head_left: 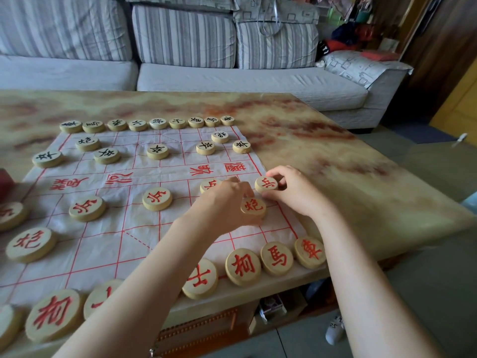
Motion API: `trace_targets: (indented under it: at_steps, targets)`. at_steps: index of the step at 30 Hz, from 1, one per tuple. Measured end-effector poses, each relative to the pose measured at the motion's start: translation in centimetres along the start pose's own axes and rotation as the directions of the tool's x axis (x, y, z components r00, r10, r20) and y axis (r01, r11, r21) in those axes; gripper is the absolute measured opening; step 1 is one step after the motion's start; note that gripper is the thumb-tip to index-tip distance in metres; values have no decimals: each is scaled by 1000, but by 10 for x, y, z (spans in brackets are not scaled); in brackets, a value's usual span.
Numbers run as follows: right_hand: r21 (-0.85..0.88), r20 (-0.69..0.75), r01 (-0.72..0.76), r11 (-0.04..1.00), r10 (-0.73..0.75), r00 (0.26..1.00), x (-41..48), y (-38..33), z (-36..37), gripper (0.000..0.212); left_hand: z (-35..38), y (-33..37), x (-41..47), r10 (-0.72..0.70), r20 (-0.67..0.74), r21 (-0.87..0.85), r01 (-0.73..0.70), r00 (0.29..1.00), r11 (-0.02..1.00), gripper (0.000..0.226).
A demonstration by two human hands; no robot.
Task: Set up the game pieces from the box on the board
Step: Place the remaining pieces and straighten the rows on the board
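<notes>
Left hand: your left hand [227, 202] reaches across the white paper board with red grid lines [108, 228], fingers pinching the round wooden red-lettered cannon piece [253, 208] near the board's right edge.
Right hand: your right hand [291, 189] grips the round wooden red-lettered soldier piece [266, 184] at that edge.
Hidden: your left hand half-covers another soldier piece [209, 185].

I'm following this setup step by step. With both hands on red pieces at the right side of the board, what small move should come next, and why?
Probably the right hand should lower the red soldier piece onto the board's right edge line and let go. It is pinched at that crossing, level with the other red soldiers. The left hand can then settle the red cannon piece.
</notes>
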State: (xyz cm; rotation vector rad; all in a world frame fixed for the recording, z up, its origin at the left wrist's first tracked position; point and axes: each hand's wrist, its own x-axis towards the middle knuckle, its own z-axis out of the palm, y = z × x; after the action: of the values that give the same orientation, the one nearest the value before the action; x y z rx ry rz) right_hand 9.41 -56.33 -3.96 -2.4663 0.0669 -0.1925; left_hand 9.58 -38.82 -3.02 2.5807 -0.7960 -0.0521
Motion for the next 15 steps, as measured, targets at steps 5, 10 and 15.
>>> trace_targets:
  at_steps: [5, 10, 15]
  targets:
    - [21, -54, -8, 1000, 9, 998, 1, 1, 3, 38, 5, 1, 1, -13, -37, 13, 13, 999, 1000, 56]
    - [35, -58, -10, 999, 12, 998, 1, 3, 3, 37, 8, 0, 2, -20, -53, 10, 20, 998, 1000, 57]
    - [30, -39, -19, 999, 21, 999, 1, 2, 2, 41, 9, -2, 2, -19, -51, -35, 17, 999, 999, 62]
